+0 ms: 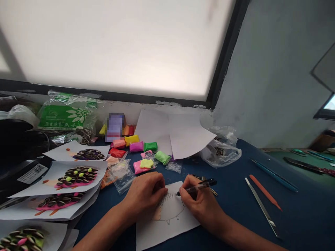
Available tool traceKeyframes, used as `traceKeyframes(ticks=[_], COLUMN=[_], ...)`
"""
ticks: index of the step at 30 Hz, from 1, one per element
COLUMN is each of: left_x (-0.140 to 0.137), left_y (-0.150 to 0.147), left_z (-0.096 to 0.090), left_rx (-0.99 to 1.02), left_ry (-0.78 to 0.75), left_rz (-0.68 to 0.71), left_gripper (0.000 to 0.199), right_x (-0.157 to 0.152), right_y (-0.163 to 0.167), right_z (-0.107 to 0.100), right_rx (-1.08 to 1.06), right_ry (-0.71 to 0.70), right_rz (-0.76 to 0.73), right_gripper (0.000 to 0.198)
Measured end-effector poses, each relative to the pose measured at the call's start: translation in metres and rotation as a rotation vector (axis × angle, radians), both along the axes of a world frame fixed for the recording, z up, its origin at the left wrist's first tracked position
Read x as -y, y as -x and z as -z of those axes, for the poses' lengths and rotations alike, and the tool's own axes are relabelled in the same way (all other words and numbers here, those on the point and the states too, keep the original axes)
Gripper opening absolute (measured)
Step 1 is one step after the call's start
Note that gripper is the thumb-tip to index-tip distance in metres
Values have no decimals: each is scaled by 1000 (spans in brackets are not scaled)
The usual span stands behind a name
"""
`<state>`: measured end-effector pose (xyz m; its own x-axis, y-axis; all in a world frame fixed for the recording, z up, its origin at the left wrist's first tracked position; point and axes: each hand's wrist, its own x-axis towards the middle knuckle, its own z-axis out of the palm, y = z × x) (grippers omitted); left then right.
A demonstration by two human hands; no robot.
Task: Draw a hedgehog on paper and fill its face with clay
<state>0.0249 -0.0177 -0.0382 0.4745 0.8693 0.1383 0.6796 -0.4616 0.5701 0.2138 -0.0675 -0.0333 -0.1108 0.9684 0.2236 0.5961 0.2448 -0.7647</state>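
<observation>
A white sheet of paper [154, 235] lies on the blue table before me, with a rounded animal outline drawn on it. Short strokes fill the drawing's upper part, and a peach-coloured patch of clay [157, 214] covers its left end. My right hand [200, 202] is closed round a black pen [195, 188], its tip at the top of the outline. Resting on the sheet's upper left, my left hand [146, 193] has its fingers curled in toward the thumb; whatever may be between them is hidden. Some striped sunflower seeds [197, 177] lie just behind my right hand.
Finished seed-and-clay hedgehog pictures [75, 176] are stacked at the left. Bright clay packets [136, 146] and blank sheets [187, 136] lie farther back. A green seed bag [66, 115] stands by the window. To the right are a metal blade [261, 207], an orange tool [264, 191] and a blue pen [274, 175].
</observation>
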Motion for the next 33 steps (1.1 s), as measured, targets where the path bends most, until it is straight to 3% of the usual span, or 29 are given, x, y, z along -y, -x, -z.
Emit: traceKeyframes(ticks=[26, 33], left_x=[0, 0], left_y=[-1, 0], left_z=[0, 1], left_rx=[-22, -17], left_ry=[-8, -11], left_rz=[-7, -7], left_gripper=[11, 12], right_x=[2, 0], right_y=[1, -1], right_z=[-3, -4], right_rx=[-2, 0], right_ry=[-18, -29], right_rz=[-25, 39], right_gripper=[17, 19])
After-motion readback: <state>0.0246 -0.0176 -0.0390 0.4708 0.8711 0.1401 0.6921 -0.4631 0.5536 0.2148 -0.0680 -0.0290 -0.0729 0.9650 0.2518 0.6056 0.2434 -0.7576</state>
